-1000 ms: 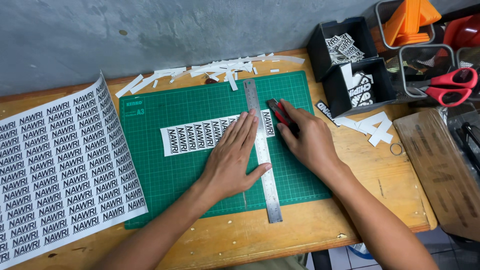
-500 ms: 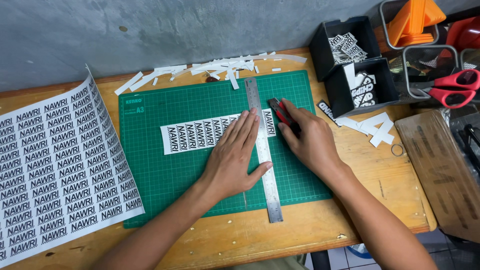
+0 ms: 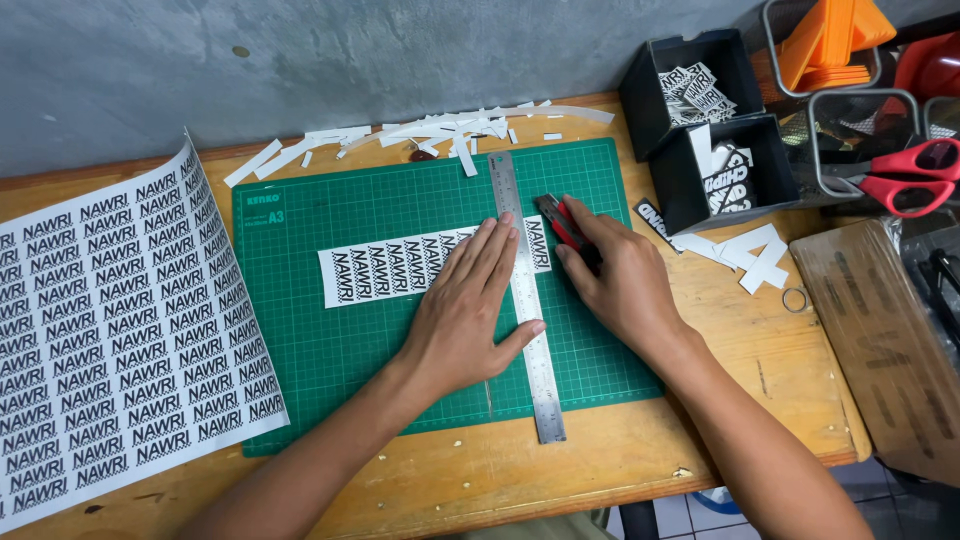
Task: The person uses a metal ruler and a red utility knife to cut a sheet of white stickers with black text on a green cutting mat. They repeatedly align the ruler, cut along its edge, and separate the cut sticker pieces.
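Up at the upper right, two black bins (image 3: 700, 130) hold cut printed labels — the nearer one has larger white pieces standing in it. Right of them a wire basket (image 3: 860, 140) carries red-handled scissors (image 3: 905, 175), with orange plastic pieces (image 3: 835, 40) behind.

At far left lies a large printed sticker sheet (image 3: 110, 340), its upper corner curling up. A green cutting mat (image 3: 340, 360) fills the centre of the wooden table (image 3: 700, 440), and white paper offcuts (image 3: 430, 135) are scattered along its top edge. More white scraps (image 3: 750, 255) lie right of the mat, beside a brown cardboard piece (image 3: 880, 340).

On the mat a strip of labels (image 3: 380, 275) lies crosswise, and a steel ruler (image 3: 527, 300) runs top to bottom over its right end. The left hand (image 3: 470, 310) presses flat, fingers spread, across strip and ruler, thumb on the ruler's lower part. The right hand (image 3: 625, 285) closes around a red-and-black utility knife (image 3: 560, 222), its tip just beside the ruler's right edge — near the strip's end.
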